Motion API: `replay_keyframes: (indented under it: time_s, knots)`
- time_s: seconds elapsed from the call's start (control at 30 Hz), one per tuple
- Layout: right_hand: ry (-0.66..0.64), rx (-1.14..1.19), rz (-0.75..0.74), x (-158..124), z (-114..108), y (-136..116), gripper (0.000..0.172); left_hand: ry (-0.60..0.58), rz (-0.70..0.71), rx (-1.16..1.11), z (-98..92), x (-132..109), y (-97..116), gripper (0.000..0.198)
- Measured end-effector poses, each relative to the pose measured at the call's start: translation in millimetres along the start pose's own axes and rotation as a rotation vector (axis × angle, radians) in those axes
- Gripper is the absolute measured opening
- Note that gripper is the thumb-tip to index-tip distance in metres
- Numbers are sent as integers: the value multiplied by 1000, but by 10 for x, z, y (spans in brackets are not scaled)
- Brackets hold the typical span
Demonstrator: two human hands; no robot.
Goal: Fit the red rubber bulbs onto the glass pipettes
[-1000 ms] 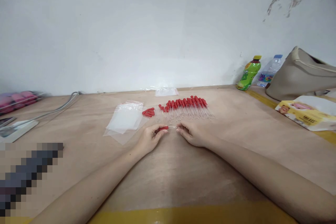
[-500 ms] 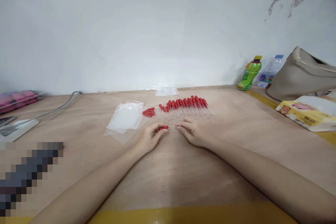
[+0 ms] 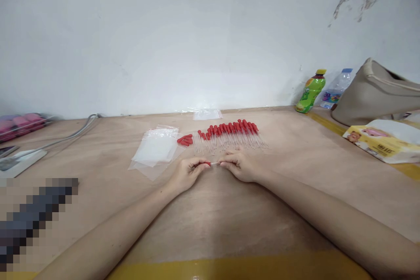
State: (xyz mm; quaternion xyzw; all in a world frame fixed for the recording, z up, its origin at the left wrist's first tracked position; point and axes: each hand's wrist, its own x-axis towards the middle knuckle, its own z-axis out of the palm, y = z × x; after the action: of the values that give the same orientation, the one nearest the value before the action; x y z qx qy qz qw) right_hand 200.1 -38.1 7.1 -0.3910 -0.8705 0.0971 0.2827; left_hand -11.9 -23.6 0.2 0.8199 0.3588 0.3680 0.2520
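Note:
My left hand (image 3: 189, 173) pinches a red rubber dropper bulb (image 3: 208, 164), most of it hidden by the fingers. From the bulb's end a clear glass dropper tube (image 3: 215, 163) runs across to my right hand (image 3: 241, 166), whose thumb and fingers are closed on it. Just beyond both hands lies a row of droppers with red bulbs (image 3: 229, 128), their clear tubes pointing toward me. Several loose red bulbs (image 3: 185, 140) are heaped at the row's left end, beside some loose clear tubes (image 3: 197, 142).
Clear zip bags (image 3: 154, 146) lie stacked left of the bulbs, and another bag (image 3: 207, 114) lies by the wall. At the right stand a green bottle (image 3: 310, 92), a clear bottle (image 3: 337, 89), a beige bag (image 3: 361, 96) and a tissue pack (image 3: 383, 142). A cable (image 3: 70, 133) crosses the left side.
Both hands have come slightly lower and nearer to me with the dropper. Less of the red bulb and of the tube shows between the fingers now.

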Motion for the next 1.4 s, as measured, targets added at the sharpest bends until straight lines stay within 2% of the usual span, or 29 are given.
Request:
replay_keyframes:
  time_s: [0.13, 0.4, 0.5, 0.67, 0.73, 0.93, 1.1, 1.4]
  knots:
    - [-36, -103, -31, 11, -63, 7, 21, -52, 2, 15, -5, -9, 18, 18]
    - [110, -453, -97, -11, 44, -73, 23, 10, 23, 196, 2, -10, 62, 20]
    - [139, -408, -118, 4, 55, -27, 23, 46, 43, 186, -15, 13, 45, 20]
    - [155, -96, -96, 10, 12, 104, 15, 86, 81, 139, -49, 54, -35, 23]
    - [159, -40, -84, -1, 12, 109, 14, 76, 67, 105, -43, 57, -71, 23]
    - [262, -189, -125, -18, 25, 24, 18, 64, -7, 48, -4, 35, -70, 22]
    - [267, -281, -183, -31, 35, 39, 21, 4, 19, 78, -21, 15, 23, 20]
    - [230, -311, -173, -38, 105, 3, 25, 1, 60, 130, -16, 6, 81, 16]
